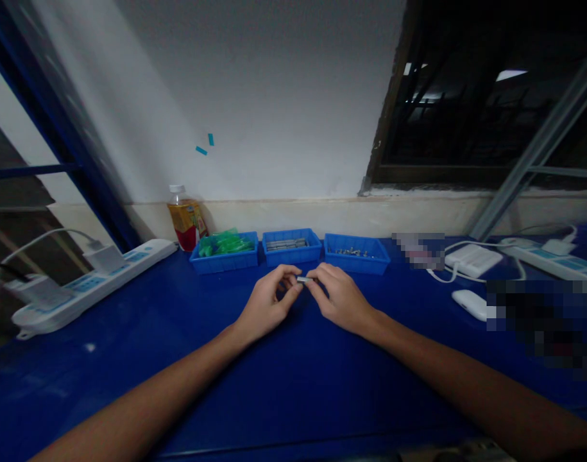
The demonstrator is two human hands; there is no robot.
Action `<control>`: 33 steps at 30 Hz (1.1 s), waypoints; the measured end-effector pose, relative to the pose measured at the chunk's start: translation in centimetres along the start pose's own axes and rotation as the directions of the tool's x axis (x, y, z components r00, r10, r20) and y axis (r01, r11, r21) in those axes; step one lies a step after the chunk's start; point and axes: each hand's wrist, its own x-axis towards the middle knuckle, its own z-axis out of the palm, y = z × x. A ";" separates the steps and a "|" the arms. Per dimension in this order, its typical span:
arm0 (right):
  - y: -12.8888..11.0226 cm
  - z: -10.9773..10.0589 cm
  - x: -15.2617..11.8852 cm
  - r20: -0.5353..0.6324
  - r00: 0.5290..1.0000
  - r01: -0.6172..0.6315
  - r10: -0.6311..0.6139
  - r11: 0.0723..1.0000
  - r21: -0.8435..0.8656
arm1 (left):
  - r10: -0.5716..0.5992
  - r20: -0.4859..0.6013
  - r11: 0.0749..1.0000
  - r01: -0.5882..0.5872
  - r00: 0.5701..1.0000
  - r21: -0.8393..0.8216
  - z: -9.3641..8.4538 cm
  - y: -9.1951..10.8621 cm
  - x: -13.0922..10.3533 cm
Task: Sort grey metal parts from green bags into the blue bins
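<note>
Between my two hands, just above the blue table [293, 385], is a small grey metal-looking piece [303, 279]. The fingertips of my left hand [271, 298] pinch its left end. My right hand [339, 295] grips the right end with thumb and fingers. In front of the hands stands a blue bin [293, 258] of similar grey bars. To its right, another blue bin [358, 264] contains small metal parts, too small to name. A third blue bin [226, 262], on the left, is heaped with green plastic pieces [228, 242].
A drink bottle [185, 218] stands behind the left bin, against the wall. A power strip [95, 282] with plugged-in chargers lies at the left. At the right are a white charger [473, 260], cables, a white rounded case [471, 305] and another power strip [557, 260].
</note>
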 end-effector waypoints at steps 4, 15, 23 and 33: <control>0.0 0.1 0.0 0.016 1.000 0.001 -0.001 1.000 -0.007 | 0.042 0.002 0.999 -0.042 0.999 0.030 0.0 0.0 0.0; -0.2 -0.1 0.0 -0.024 0.999 0.028 -0.028 1.000 0.013 | -0.062 0.004 0.990 0.061 0.998 0.125 -0.3 0.8 0.2; -0.2 -0.1 0.0 0.013 1.000 0.014 -0.013 0.999 -0.040 | 0.054 0.002 0.997 -0.054 0.999 0.048 -0.1 0.5 0.0; -0.1 0.0 -0.2 -0.001 0.999 0.043 -0.043 0.999 -0.012 | -0.024 -0.015 0.988 0.026 1.000 0.149 -0.4 0.7 0.3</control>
